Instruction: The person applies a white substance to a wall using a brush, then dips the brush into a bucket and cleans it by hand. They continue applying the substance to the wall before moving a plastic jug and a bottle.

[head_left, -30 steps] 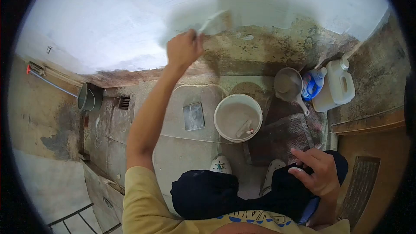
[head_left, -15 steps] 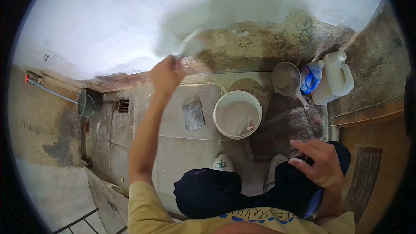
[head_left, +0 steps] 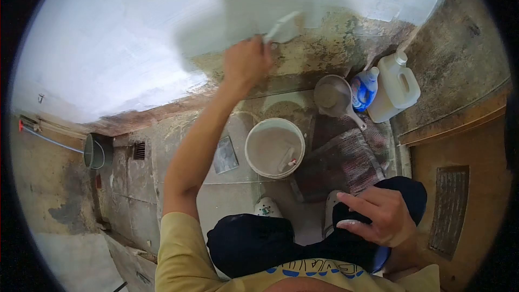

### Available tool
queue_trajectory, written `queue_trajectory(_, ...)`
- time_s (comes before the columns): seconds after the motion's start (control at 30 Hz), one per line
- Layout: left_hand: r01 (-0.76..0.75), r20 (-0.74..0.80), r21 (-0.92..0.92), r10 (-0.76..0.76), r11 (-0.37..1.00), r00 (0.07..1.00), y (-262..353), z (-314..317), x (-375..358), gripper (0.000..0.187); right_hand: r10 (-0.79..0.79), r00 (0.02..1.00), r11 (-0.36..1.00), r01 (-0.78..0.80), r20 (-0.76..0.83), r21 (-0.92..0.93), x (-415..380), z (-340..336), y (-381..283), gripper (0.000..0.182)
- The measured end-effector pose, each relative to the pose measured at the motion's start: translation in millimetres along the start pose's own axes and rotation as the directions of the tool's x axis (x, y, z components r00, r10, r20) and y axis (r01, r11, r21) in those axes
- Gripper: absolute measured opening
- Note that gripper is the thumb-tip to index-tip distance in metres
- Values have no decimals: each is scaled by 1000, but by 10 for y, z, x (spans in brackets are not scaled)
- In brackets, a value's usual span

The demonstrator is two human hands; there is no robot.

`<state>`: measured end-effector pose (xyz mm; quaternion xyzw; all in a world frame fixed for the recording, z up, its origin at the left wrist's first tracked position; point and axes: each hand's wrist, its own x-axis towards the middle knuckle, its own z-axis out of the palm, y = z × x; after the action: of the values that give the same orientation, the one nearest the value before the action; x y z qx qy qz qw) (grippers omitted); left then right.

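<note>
My left hand [head_left: 246,65] is closed on a scraper [head_left: 285,27], whose pale, partly blurred blade lies against the wall where the white coat meets the bare, stained band [head_left: 319,48]. Over my right knee, my right hand [head_left: 381,216] hangs with thumb and forefinger apart and holds nothing; white residue marks its thumb. A white bucket [head_left: 275,170] of greyish paste stands on the floor between my feet and the wall, with a tool partly sunk in the paste. Left of the bucket lies a flat grey plate [head_left: 225,156].
A dipper [head_left: 331,95], a blue bottle [head_left: 365,89] and a whitish jug [head_left: 393,89] stand near the right corner. A woven mat [head_left: 346,159] lies right of the bucket. At the left are a dark bucket [head_left: 99,151] and a floor drain [head_left: 139,151].
My left hand has moved right and up along the wall with the scraper. The view has shifted, so floor objects appear further left. My right hand keeps much the same pose.
</note>
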<state>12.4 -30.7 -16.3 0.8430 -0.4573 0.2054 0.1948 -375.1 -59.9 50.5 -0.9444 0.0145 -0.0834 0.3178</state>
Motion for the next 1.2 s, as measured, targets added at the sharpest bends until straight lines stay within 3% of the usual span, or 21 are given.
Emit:
queue_trajectory(0.23, 232, -170, 218, -197, 948, 966, -1611, -743, -636, 39, -17, 999, 1000, 17, 36, -13, 117, 48, 184, 45)
queue_trajectory(0.37, 479, -226, 452, -423, 753, 878, -2380, -1299, -1198, 34, -8, 999, 1000, 8, 43, 0, 101, 49, 222, 45)
queue_trajectory(0.47, 471, -217, 456, -418, 755, 882, -2488, -1469, -1477, 31, 9, 999, 1000, -9, 33, -5, 88, 19, 237, 45)
queue_trajectory(0.57, 398, -157, 439, -368, 806, 917, -2076, -1253, -1366, 31, 45, 998, 999, -44, 44, -13, 98, 29, 243, 45)
queue_trajectory(0.7, 224, -123, 66, -215, 972, 969, -1062, -697, -790, 31, 45, 998, 999, -45, 42, -13, 141, 82, 216, 45)
queue_trajectory(0.77, 46, -127, 76, -36, 996, 991, -714, -388, -514, 33, 44, 998, 999, -43, 34, -29, 150, 102, 178, 45)
queue_trajectory(0.87, -7, -126, -55, 0, 998, 992, -407, -127, -199, 35, 52, 999, 998, -51, 17, -39, 104, 86, 105, 44)
queue_trajectory(1.0, 77, -75, 50, -73, 996, 995, -730, -250, -159, 36, 75, 997, 997, -76, -13, -27, -3, 37, 84, 44)
queue_trajectory(1.1, 113, -87, 149, -101, 982, 991, -1391, -516, -404, 38, 93, 996, 996, -93, -2, -10, -20, 6, 136, 44)
queue_trajectory(1.2, 271, -136, 252, -243, 929, 960, -2081, -851, -837, 36, 64, 998, 998, -64, 9, -10, 17, 24, 206, 44)
